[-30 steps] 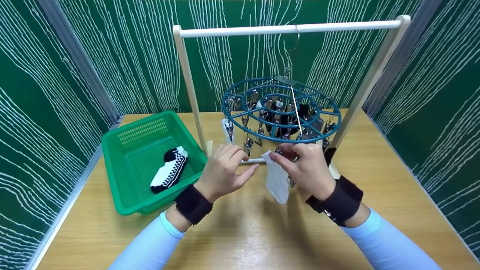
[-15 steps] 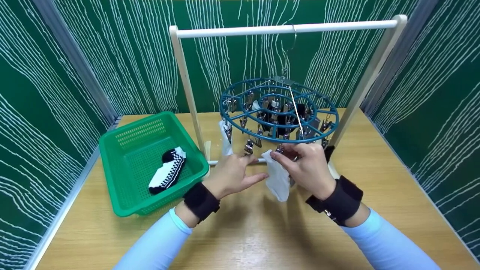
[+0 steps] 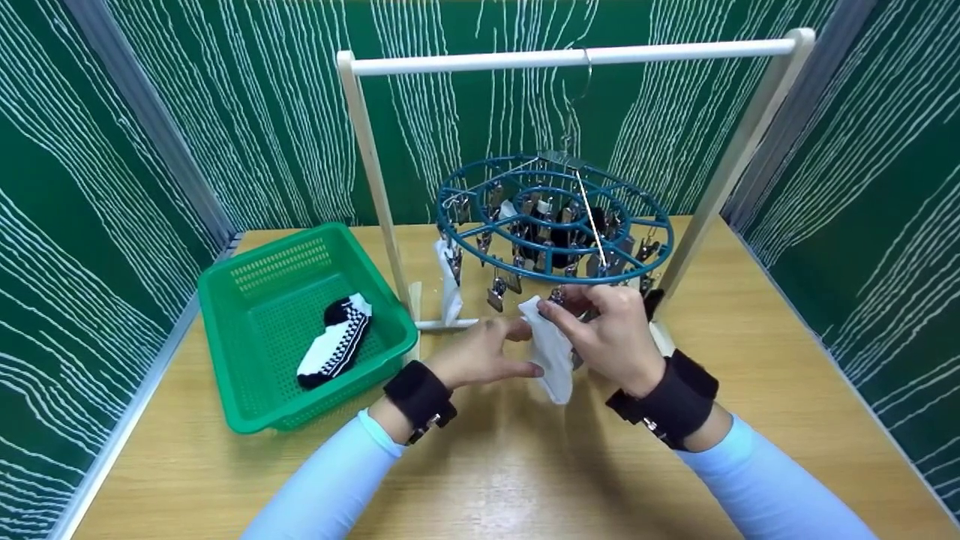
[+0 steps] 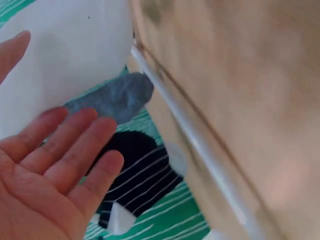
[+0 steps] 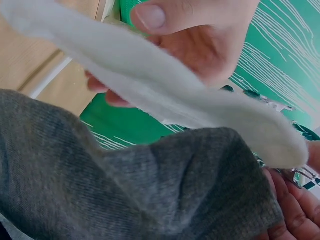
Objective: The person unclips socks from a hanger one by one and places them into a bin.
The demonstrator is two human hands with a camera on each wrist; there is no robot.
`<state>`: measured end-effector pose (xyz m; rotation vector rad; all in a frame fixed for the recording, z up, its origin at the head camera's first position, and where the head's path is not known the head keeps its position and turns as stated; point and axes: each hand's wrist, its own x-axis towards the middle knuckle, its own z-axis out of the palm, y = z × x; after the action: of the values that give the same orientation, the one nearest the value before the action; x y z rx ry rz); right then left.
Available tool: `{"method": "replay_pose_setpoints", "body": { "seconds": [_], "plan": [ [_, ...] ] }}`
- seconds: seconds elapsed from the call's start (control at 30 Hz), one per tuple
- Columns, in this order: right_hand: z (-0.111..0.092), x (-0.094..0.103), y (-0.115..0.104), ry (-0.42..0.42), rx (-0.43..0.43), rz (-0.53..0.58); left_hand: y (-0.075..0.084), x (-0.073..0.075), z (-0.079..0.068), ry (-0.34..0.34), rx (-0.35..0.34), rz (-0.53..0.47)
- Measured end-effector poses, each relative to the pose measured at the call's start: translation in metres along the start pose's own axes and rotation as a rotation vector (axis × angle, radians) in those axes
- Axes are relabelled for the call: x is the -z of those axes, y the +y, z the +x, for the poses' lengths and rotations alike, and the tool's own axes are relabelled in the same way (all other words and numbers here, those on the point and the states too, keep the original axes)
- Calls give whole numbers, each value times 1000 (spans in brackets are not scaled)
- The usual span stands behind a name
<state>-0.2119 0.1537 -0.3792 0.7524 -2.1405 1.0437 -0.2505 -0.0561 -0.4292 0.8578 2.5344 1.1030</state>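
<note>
White cotton-like cloth forms the sock (image 3: 553,360), which hangs just below the near rim of the round clip hanger (image 3: 555,278), long axis nearly upright, with one end lowest. Directly under that rim, the right hand (image 3: 619,330) is nearer the sock's top, its thumb and fingers closed in a pinch on the upper edge, beside a metal clip (image 3: 557,295). Lower beneath the hanger, the left hand (image 3: 476,356) faces the sock's left side, fingers extended, thumb spread apart, gripping nothing; whether it touches the cloth, I cannot tell.
</note>
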Motion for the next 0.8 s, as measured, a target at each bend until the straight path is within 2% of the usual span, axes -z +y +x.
{"method": "replay_pose_setpoints", "body": {
  "seconds": [0.13, 0.2, 0.47, 0.6, 0.8],
  "plan": [
    [1, -2, -2, 9, 13, 5, -7, -3, 4, 7, -36, -194],
    [0, -3, -2, 16, 11, 9, -9, -3, 6, 16, -50, -246],
    [-2, -3, -3, 37, -9, -8, -16, -1, 11, 22, -81, -294],
    [-2, -3, -3, 43, -15, 6, -14, 1, 9, 21, -49, -303],
    [-3, -4, -2, 51, -9, 59, -12, 5, 7, 69, 10, -311]
  ]
}}
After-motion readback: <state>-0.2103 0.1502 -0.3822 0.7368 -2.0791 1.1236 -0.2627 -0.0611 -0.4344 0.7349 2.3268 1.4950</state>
